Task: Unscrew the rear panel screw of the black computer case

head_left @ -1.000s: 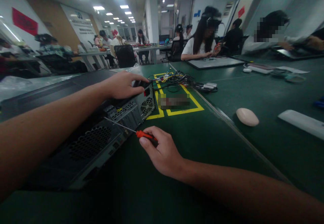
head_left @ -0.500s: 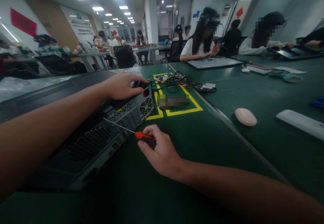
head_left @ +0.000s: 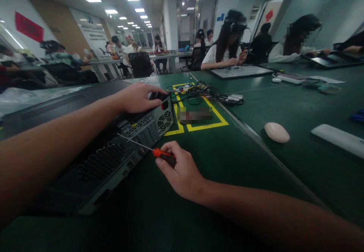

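A dark desktop computer case [head_left: 150, 125] lies on the green table at the left, its metal back panel turned towards the right. My left hand [head_left: 138, 97] grips the far top corner of the case, thumb on the edge near a red switch and fingers over the top. In my right hand [head_left: 183, 170] is a screwdriver [head_left: 165, 156] with an orange and black handle. Its long thin shaft points left and up, and the tip reaches the back panel below my left forearm. I cannot make out a screw at the tip.
Tangled black cables [head_left: 203, 90] lie beyond the case, near yellow tape [head_left: 207, 125]. To the right are a pale computer mouse [head_left: 276, 132] and a long white object [head_left: 337, 140]. Clear plastic [head_left: 14, 100] lies at the left. Across the table a person [head_left: 227, 43] works over a flat panel.
The view has shifted very slightly. Both hands, the screwdriver and the computer case keep nearly the same positions.
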{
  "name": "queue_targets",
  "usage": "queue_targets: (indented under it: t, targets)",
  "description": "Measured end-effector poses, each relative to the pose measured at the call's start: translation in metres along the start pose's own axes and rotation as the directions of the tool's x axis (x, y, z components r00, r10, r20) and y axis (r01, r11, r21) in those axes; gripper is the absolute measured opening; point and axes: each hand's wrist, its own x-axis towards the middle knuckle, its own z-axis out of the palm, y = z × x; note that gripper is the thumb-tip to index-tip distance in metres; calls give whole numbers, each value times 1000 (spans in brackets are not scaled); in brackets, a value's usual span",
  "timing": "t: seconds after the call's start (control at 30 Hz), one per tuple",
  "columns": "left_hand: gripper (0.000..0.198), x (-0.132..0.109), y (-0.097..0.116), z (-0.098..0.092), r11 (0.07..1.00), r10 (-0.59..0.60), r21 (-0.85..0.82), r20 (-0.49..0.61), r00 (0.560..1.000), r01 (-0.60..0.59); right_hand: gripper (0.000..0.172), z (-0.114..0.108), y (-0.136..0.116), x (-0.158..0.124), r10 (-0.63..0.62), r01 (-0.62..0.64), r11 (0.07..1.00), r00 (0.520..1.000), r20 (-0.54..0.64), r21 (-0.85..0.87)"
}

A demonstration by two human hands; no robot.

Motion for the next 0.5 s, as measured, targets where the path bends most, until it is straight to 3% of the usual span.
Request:
queue_targets:
  t: [0.5]
  targets:
    - [64, -2, 4, -1, 1000, 7, 16, -22, 1000, -6, 12, -1, -2, -2, 21, -21, 1000, 1000, 20, -16]
